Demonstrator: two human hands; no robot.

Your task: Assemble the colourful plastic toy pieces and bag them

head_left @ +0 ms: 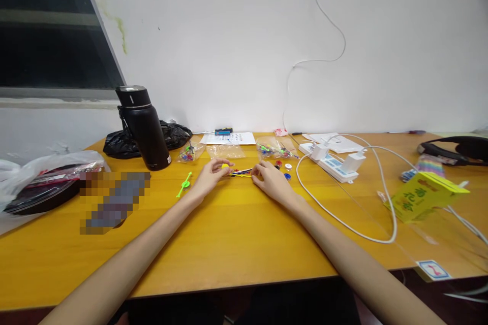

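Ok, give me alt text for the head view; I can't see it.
A left hand and a right hand flank thin colourful parts on a yellow-brown table. A black bottle stands to the left, a white power strip lies to the right.

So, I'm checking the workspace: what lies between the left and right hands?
The head view shows small coloured pieces, yellow and dark among them, between the left hand and right hand.

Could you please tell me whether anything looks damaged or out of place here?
Yes: a yellowish-green streaky stain marks the white painted wall beside the dark window, odd against the mostly pale surface. A thin white cable also loops loosely across the yellow wooden tabletop, looking untidy.
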